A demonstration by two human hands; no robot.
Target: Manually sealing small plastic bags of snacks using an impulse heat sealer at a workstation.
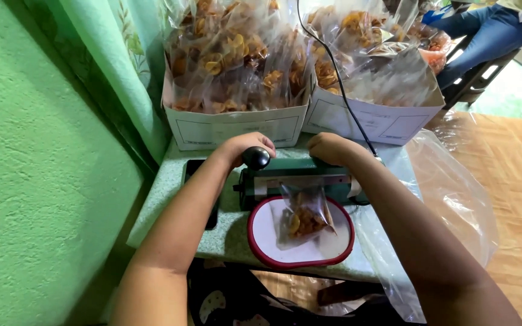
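Clear snack bag (305, 215) under green sealer (300, 179), white-labelled boxes (237, 124) behind.

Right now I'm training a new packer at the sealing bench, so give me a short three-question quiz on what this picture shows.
1. True or false: both hands rest on the green heat sealer.
2. Where does the small clear bag of snacks lie? A) inside a cardboard box B) on the white tray with a red rim, its top under the sealer's arm C) on the floor
3. What round part sits by the left hand?

Key
1. True: the left hand and the right hand both press on it.
2. B
3. The black knob at the sealer's left end.
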